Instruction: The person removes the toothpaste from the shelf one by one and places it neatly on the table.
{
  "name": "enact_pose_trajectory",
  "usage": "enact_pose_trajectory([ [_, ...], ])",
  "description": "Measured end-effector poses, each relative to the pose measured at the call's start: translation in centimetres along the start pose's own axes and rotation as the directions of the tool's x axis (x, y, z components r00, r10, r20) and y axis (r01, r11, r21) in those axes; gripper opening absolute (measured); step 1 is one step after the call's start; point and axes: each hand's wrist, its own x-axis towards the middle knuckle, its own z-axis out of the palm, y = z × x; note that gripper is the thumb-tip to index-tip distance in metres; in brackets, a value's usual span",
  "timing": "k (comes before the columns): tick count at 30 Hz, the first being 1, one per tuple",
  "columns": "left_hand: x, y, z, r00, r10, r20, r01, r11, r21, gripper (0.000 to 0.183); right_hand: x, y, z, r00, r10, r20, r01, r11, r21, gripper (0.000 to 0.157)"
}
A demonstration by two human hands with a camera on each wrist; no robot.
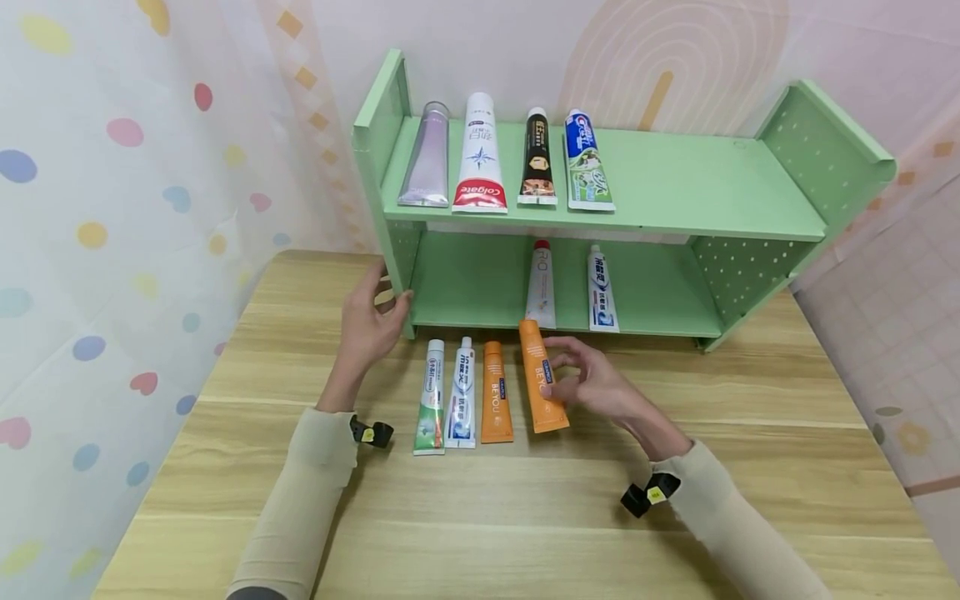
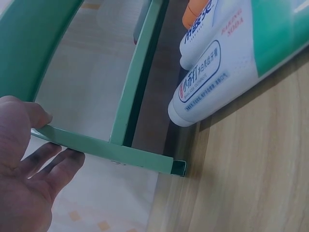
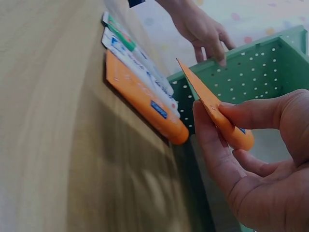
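My right hand (image 1: 592, 379) pinches an orange BEYOU tube (image 1: 542, 375) between thumb and fingers, raised off the table in front of the shelf. In the right wrist view the tube (image 3: 217, 111) is seen nearly edge-on. My left hand (image 1: 372, 321) holds the front edge of the green shelf's left side panel (image 2: 96, 146), thumb on one face and fingers on the other. Between my hands lie a second orange tube (image 1: 496, 396), a blue-and-white tube (image 1: 461, 400) and a green-and-white tube (image 1: 430, 404), side by side on the table.
The two-tier green shelf (image 1: 675, 179) stands at the back of the wooden table (image 1: 480, 533). Its top tier bears a purple tube (image 1: 427, 158), a Colgate tube (image 1: 480, 154), a black tube (image 1: 537, 154) and a blue-green tube (image 1: 588, 162). Below are a red-capped tube (image 1: 541, 287) and a blue-and-white one (image 1: 602, 292).
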Motion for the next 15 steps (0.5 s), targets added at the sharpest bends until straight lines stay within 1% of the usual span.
enact_pose_trajectory([
  [5, 0.1, -0.1, 0.0, 1.0, -0.019, 0.002, 0.019, 1.0, -0.006, 0.057, 0.3, 0.8, 0.6, 0.999, 0.05, -0.005, -0.05, 0.999, -0.014, 0.076],
  [12, 0.1, -0.1, -0.1, 0.999, -0.048, -0.002, 0.048, 0.997, -0.061, 0.057, 0.8, 1.7, 1.1, 0.997, 0.073, -0.025, -0.073, 0.997, -0.022, 0.078],
  [15, 0.2, -0.3, -0.2, 0.998, -0.061, -0.002, 0.06, 0.996, -0.071, 0.057, 1.0, 2.0, 1.3, 0.994, 0.1, -0.044, -0.101, 0.995, -0.025, 0.077],
])
